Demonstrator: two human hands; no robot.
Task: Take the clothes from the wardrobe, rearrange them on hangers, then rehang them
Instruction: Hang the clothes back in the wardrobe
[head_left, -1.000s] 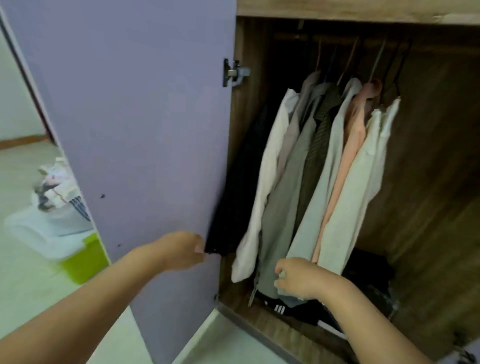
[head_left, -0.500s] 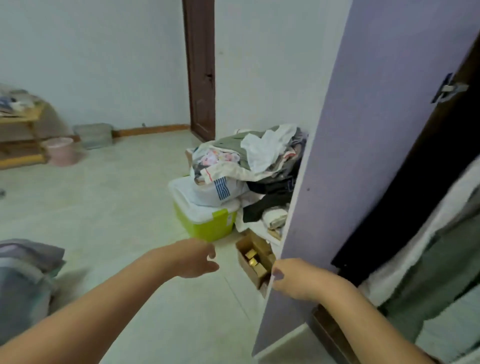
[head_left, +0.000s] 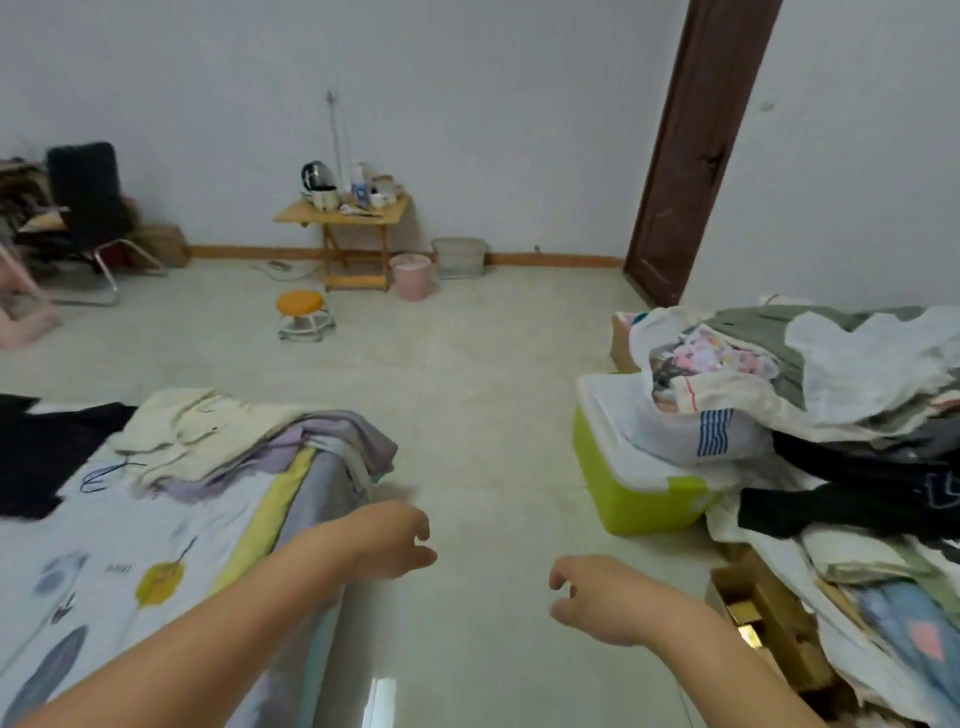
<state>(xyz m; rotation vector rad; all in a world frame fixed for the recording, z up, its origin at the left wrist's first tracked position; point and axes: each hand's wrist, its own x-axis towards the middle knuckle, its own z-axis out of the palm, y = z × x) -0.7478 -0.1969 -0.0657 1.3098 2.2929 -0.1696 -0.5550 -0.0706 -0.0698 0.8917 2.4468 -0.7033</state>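
The wardrobe is out of view. My left hand (head_left: 387, 540) hangs over the floor beside the bed corner, fingers loosely curled, holding nothing. My right hand (head_left: 605, 603) hovers over the bare floor tiles, fingers loosely curled and empty. On the bed (head_left: 130, 561) at the left lie a cream garment (head_left: 192, 431), a black garment (head_left: 36, 457) and a hanger (head_left: 104, 475). At the right, a pile of clothes (head_left: 810, 384) rests on a green and white storage box (head_left: 639, 504).
A cardboard box (head_left: 769, 629) stands on the floor at the lower right. Across the room are a small wooden table (head_left: 345, 218), an orange stool (head_left: 301, 312), a pink bucket (head_left: 411, 275), a black chair (head_left: 85, 208) and a brown door (head_left: 696, 150).
The view has swung left from the wardrobe to the room. My left hand came off the door edge and my right hand left the hanging shirts; both are empty.
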